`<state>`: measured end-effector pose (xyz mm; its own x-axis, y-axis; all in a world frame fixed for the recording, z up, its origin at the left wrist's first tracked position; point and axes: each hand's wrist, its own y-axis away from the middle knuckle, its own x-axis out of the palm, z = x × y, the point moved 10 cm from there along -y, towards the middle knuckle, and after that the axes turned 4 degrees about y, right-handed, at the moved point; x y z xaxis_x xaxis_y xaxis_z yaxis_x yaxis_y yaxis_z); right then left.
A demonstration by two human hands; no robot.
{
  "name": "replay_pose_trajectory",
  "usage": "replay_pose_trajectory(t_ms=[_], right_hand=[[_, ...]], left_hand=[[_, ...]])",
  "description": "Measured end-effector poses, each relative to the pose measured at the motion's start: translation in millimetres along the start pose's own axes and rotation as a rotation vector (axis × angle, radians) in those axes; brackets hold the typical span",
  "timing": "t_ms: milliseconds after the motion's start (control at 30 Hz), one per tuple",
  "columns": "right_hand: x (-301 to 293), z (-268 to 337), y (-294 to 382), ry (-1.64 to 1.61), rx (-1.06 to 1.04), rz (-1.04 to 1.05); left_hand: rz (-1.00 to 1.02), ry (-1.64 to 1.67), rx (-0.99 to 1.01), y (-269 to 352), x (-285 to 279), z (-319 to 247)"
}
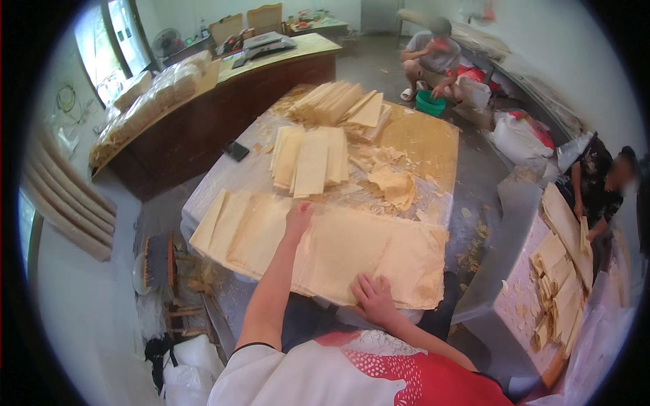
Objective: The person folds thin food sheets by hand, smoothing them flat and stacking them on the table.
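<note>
A wide stack of thin, pale yellow sheets [350,248], which look like dried bean-curd skin, lies across the near side of the table before me. My left hand [299,219] is over the far edge of the stack with its fingers curled; whether a sheet edge is pinched in it cannot be made out. Resting on the near edge, my right hand [373,298] has its fingers spread. Just beyond my left hand sits a pile of folded strips [311,162] of the same material. Torn pieces [393,185] and crumbs lie to its right.
More folded sheets [330,104] are heaped at the table's far end, and a phone [236,151] lies at its left edge. One person [435,56] squats by a green bucket [430,103]; another person [602,182] handles sheets at a side table [515,299] on the right.
</note>
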<state>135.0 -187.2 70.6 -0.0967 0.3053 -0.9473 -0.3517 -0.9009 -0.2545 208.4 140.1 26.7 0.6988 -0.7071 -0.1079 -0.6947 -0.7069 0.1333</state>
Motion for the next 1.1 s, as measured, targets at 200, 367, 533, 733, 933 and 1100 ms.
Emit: replay_pose_trajectory(t_ms=[200,367,533,733,933,1100], right_hand=[[-5.2,-3.7,5.2,0.033,0.056,-0.017],[-5.3,-12.2,8.1,-0.022,0.061,-0.032],[-11.6,-5.0,3.7,-0.017,0.049,-0.087],[-16.5,2.0,-5.5,0.008,0.018,-0.120],[-17.6,-1.1,-25.2,0.064,-0.038,-0.104],[-3.2,-26.8,-36.9,0.040,-0.027,-0.076]], left_hand=[[0.156,-0.872,0.310,-42.4,52.0,-28.5],[0.256,-0.898,0.244,-63.1,54.2,-50.0],[0.059,-1.098,0.363,-103.3,10.6,-26.1],[-0.081,-0.874,0.586,-45.7,-33.0,-4.7],[-0.300,-0.871,0.429,40.3,-114.9,6.3],[-0.500,-1.046,0.252,106.2,-194.3,6.3]])
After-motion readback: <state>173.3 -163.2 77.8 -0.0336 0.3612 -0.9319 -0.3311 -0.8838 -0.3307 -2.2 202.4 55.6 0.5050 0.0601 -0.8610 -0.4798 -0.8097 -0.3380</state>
